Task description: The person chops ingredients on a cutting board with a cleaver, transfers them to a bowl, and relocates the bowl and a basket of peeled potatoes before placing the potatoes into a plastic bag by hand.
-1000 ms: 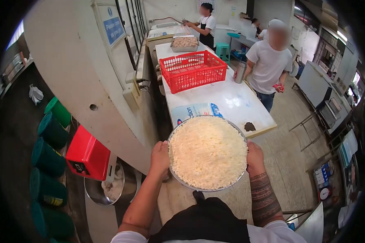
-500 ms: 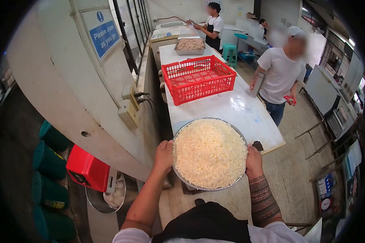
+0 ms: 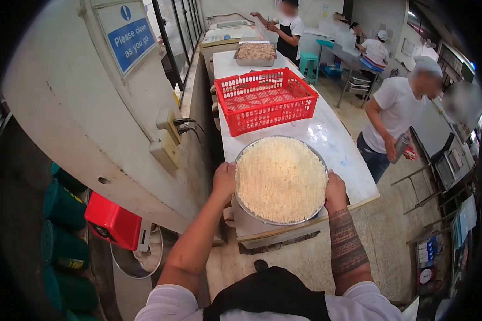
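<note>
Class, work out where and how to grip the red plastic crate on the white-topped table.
Probably by the top rim of the crate, left hand at its left end, right hand at its right, from outside: it stands upright, rim exposed above perforated walls.

White short sleeves [image 3: 168, 302] — black apron [image 3: 268, 294] — banded forearm tattoo [image 3: 348, 243].

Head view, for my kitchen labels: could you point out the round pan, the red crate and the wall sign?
Round pan [image 3: 279, 223]: head view, near edge of its metal rim.
Red crate [image 3: 273, 119]: head view, near side wall.
Wall sign [image 3: 131, 44]: head view, middle of its blue panel.
</note>
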`<state>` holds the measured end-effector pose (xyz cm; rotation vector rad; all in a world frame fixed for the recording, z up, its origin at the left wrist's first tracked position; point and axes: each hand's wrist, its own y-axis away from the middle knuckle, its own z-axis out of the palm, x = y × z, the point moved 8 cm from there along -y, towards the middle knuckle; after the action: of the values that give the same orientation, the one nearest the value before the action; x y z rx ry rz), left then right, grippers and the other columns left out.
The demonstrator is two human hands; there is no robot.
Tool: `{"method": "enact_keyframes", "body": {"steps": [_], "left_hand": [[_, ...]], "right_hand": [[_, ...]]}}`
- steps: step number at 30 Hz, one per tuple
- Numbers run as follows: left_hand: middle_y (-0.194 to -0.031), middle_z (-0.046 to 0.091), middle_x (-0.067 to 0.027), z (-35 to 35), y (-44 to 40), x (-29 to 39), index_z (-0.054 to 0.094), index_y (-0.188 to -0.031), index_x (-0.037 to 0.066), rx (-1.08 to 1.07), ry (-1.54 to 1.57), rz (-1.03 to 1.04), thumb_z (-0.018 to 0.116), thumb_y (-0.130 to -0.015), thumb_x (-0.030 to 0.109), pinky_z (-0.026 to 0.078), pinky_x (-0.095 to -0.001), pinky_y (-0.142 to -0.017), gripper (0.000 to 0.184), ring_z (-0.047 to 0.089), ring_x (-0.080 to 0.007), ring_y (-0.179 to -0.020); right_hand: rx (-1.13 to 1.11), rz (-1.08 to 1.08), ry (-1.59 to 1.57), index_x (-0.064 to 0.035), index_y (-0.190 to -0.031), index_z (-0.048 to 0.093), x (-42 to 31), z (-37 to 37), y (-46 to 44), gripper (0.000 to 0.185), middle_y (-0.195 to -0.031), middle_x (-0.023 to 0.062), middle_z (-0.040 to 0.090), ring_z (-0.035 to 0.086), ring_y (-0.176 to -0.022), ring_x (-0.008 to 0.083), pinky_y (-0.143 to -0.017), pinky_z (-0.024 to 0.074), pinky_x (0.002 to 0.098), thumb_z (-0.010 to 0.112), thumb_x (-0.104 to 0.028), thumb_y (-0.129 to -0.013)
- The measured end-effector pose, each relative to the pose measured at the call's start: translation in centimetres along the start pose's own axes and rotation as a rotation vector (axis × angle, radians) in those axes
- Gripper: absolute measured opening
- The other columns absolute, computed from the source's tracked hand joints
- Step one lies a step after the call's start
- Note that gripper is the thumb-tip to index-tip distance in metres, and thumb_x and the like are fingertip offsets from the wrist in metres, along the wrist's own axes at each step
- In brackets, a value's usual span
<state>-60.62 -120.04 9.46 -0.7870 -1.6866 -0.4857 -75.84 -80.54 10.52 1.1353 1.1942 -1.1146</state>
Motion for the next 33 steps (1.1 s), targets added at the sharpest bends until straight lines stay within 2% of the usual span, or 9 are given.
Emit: {"method": "enact_keyframes", "body": {"steps": [3,12,18,20,23,26,28,30,33], "left_hand": [[-0.084,0.064,-0.0241,0.5,-1.9,1.2,0.061,-0.087,-0.005,0.018,-0.055,0.003,0.055,-0.106,0.030,0.048,-0.0463,-0.074,0.041,0.061,-0.0368,-0.076],[-0.096,0.068,-0.0287,2.1,-8.0,2.1,0.067,-0.095,-0.007,0.028,-0.068,0.033,0.054,-0.105,0.029,0.049,-0.0471,-0.080,0.039,0.066,-0.0416,-0.089],[-0.100,0.069,-0.0289,3.0,-11.6,0.8,0.068,-0.097,-0.006,0.037,-0.055,0.038,0.055,-0.104,0.029,0.050,-0.0459,-0.081,0.038,0.066,-0.0416,-0.091],[-0.101,0.069,-0.0289,3.2,-11.5,1.1,0.069,-0.097,-0.006,0.024,0.000,0.004,0.055,-0.103,0.029,0.050,-0.0455,-0.082,0.038,0.067,-0.0406,-0.092],[-0.098,0.070,-0.0271,3.3,-11.5,1.0,0.069,-0.098,-0.006,-0.008,0.083,-0.070,0.053,-0.104,0.030,0.051,-0.0450,-0.082,0.039,0.068,-0.0373,-0.092],[-0.098,0.069,-0.0143,3.7,-12.9,-0.5,0.065,-0.109,-0.001,-0.171,0.019,0.086,0.055,-0.104,0.027,0.053,-0.0418,-0.072,0.030,0.066,-0.0257,-0.088],[-0.081,0.061,-0.0079,3.2,-9.9,1.0,0.061,-0.109,0.002,-0.131,0.372,-0.182,0.051,-0.107,0.032,0.049,-0.0377,-0.060,0.031,0.059,-0.0206,-0.071],[-0.073,0.054,-0.0033,2.1,-7.2,1.2,0.059,-0.104,0.004,-0.158,0.443,-0.323,0.051,-0.108,0.035,0.044,-0.0350,-0.055,0.033,0.052,-0.0168,-0.061],[-0.068,0.041,0.0017,-0.9,-1.0,1.5,0.054,-0.090,0.008,-0.059,0.419,-0.079,0.059,-0.106,0.034,0.037,-0.0330,-0.052,0.031,0.039,-0.0121,-0.057]], "right_hand": [[0.025,0.012,-0.046,0.0058,-0.097,0.066,0.9,0.7,-3.3,0.043,-0.093,0.0160,0.069,0.064,-0.085,0.0267,-0.081,0.0493,0.0412,0.048,-0.030,-0.109],[0.000,0.049,-0.023,0.0075,-0.107,0.067,0.1,3.5,-9.5,0.043,-0.101,0.0166,0.071,0.067,-0.092,0.0248,-0.083,0.0510,0.0382,0.049,-0.031,-0.109],[-0.019,-0.151,0.340,0.0105,-0.107,0.067,1.5,4.0,-15.3,0.046,-0.108,0.0276,0.071,0.067,-0.100,0.0418,-0.090,0.0498,0.0439,0.044,-0.029,-0.109],[-0.023,-0.226,0.338,0.0099,-0.107,0.067,2.8,3.9,-17.2,0.049,-0.104,0.0245,0.072,0.068,-0.097,0.0384,-0.088,0.0513,0.0426,0.045,-0.034,-0.109],[0.059,0.058,0.057,0.0083,-0.108,0.067,0.6,4.0,-14.2,0.055,-0.099,0.0191,0.071,0.069,-0.089,0.0333,-0.081,0.0541,0.0428,0.045,-0.042,-0.109],[0.054,0.287,-0.155,0.0029,-0.101,0.066,-0.7,3.0,-11.2,0.061,-0.089,0.0115,0.066,0.064,-0.071,0.0242,-0.063,0.0542,0.0416,0.049,-0.056,-0.106],[0.058,0.338,-0.161,0.0011,-0.098,0.065,-1.5,1.2,-8.3,0.060,-0.086,0.0113,0.065,0.061,-0.064,0.0228,-0.059,0.0528,0.0402,0.051,-0.057,-0.104],[0.108,0.248,-0.079,-0.0008,-0.093,0.065,-3.2,-1.5,-3.7,0.055,-0.080,0.0092,0.063,0.059,-0.061,0.0207,-0.056,0.0508,0.0370,0.055,-0.054,-0.103],[0.190,0.092,-0.054,-0.0036,-0.079,0.063,-4.7,-5.3,6.7,0.043,-0.068,0.0046,0.060,0.054,-0.054,0.0152,-0.052,0.0467,0.0323,0.067,-0.042,-0.098]]}}
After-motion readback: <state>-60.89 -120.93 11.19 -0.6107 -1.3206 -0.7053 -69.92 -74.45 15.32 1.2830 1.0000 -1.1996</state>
